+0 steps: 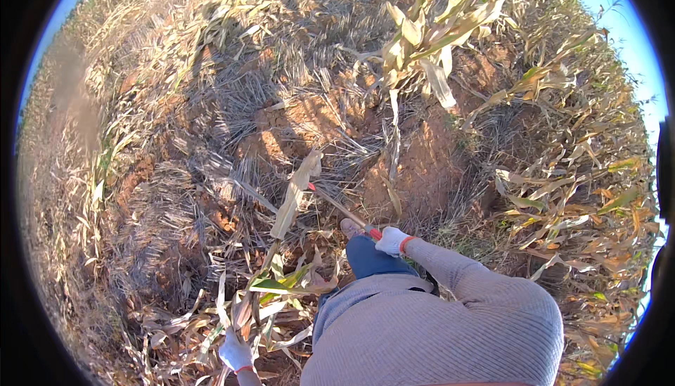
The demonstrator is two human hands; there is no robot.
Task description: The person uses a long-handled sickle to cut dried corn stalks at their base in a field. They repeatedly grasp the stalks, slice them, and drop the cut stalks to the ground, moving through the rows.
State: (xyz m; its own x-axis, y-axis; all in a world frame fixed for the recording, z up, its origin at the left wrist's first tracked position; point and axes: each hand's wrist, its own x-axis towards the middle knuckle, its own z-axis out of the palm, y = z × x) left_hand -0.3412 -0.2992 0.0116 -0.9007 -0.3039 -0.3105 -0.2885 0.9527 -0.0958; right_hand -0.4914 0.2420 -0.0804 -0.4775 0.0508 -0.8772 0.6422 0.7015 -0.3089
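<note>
My right hand (391, 241), in a white glove with an orange cuff, grips the red end of a long-handled tool (343, 211). Its shaft points up and left across the ground to a red part near a dry leaf; whether a blade is fixed there cannot be made out. At the lower left, my left hand (235, 351), gloved the same way, is closed around dry corn stalks (248, 312). Their leaves are mostly tan, with a few green ones (282, 285) beside my leg. One long dry leaf (295, 196) rises past the tool's far end.
Standing dry corn (575, 196) lines the right side. Cut corn stalks with leaves (422, 43) lie farther ahead, and more (227, 22) lie to the upper left. Reddish soil (422, 159) shows between straw stubble (242, 106). My shoe (350, 228) is near the tool.
</note>
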